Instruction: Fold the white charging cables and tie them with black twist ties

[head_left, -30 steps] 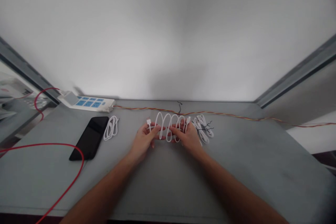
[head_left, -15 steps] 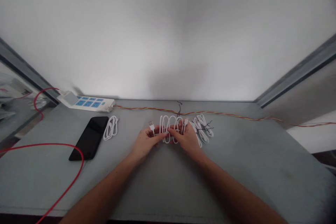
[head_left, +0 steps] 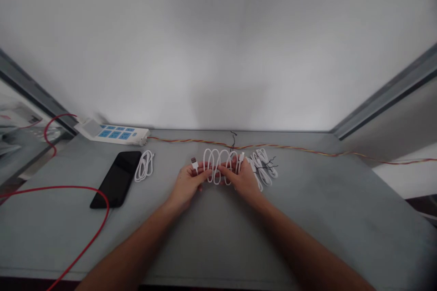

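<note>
Between my two hands a white USB cable (head_left: 215, 153) is held in loose, spread-out loops above the table. My left hand (head_left: 186, 185) pinches the left side of the loops, and the cable's USB plug (head_left: 194, 163) sticks up beside its fingers. At the other side, my right hand (head_left: 244, 179) grips the loops between thumb and fingers, with the smaller white connector (head_left: 241, 157) standing up by the index finger. Just right of that hand lie several coiled white cables (head_left: 264, 168) with dark twist ties. The fingers behind the loops are partly hidden.
On the left of the grey table (head_left: 211, 250) lie a black phone (head_left: 116, 179) and another coiled white cable (head_left: 144, 166). Behind them is a power strip (head_left: 118, 133). A twisted wire (head_left: 293, 148) runs along the back wall, and a red cable (head_left: 102, 223) curves across the front left.
My left hand has moved slightly left, spreading the cable loops wider apart. The USB plug has shifted left with it. My right hand has hardly moved.
</note>
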A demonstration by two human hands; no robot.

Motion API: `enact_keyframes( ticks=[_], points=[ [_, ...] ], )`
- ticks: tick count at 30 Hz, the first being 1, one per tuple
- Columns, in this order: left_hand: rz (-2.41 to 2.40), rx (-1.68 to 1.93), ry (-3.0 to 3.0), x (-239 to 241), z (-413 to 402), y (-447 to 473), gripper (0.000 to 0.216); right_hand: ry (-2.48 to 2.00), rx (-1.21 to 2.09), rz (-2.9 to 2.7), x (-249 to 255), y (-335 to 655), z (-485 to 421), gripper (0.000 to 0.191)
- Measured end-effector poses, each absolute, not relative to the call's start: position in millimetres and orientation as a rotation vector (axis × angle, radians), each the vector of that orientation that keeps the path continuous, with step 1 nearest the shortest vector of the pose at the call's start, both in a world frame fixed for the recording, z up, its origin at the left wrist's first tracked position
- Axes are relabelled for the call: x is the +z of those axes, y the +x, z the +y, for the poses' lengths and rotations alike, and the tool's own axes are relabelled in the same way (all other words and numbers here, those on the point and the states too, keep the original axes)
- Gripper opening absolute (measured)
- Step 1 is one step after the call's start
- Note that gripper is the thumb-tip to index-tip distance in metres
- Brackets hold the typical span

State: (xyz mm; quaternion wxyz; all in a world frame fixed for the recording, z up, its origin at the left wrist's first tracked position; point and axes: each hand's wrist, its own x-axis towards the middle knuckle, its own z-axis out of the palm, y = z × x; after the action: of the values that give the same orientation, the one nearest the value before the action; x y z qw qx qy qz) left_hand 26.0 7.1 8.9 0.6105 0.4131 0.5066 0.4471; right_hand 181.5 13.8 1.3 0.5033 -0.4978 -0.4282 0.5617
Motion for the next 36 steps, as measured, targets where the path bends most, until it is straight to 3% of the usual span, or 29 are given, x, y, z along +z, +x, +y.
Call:
enact_keyframes(
  ticks=[36],
  points=[
    [1.211, 1.045, 1.032, 7.0, 9.9, 20.2, 0.038, -1.190, 1.285, -1.090, -1.9, 185.6, 16.7, 0.046]
  ],
)
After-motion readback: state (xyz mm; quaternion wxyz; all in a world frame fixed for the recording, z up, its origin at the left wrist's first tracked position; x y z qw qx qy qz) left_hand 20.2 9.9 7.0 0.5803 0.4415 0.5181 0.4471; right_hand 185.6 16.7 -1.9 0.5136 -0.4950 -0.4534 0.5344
